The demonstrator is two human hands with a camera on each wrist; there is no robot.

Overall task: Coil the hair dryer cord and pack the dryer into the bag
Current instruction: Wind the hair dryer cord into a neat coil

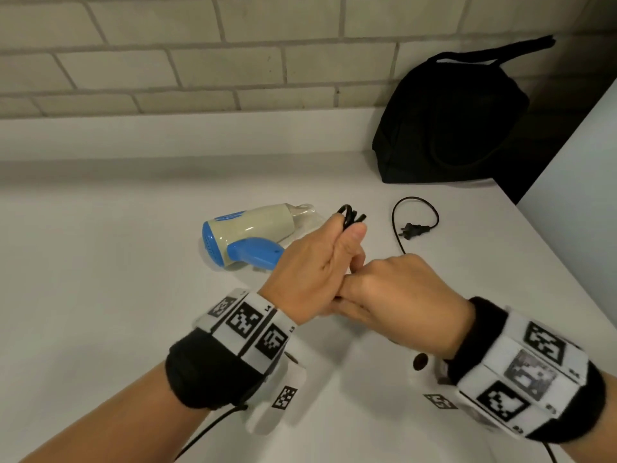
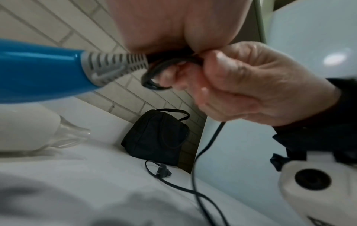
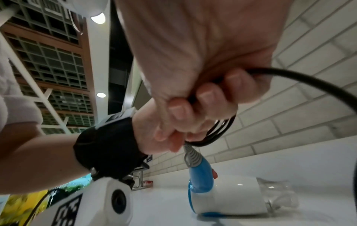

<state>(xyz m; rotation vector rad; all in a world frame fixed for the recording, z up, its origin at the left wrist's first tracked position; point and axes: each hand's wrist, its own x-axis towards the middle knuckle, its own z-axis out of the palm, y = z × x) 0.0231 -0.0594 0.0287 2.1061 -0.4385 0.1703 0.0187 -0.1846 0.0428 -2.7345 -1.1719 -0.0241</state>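
Observation:
A cream and blue hair dryer (image 1: 248,237) lies on its side on the white counter (image 1: 117,279), its clear nozzle toward the wall. My left hand (image 1: 320,262) grips several folded loops of the black cord (image 1: 350,217) just right of the dryer's handle. My right hand (image 1: 400,295) presses against the left one and pinches the cord below the loops; its curled fingers (image 3: 206,97) wrap the strands. The loose end runs right to the plug (image 1: 414,230) on the counter. The black bag (image 1: 450,121) stands at the back right against the wall.
A tiled wall (image 1: 200,61) borders the counter at the back. A white panel (image 1: 574,162) rises at the right, beside the bag. The counter's right edge runs diagonally past the plug. Thin black wires trail from both wrist bands.

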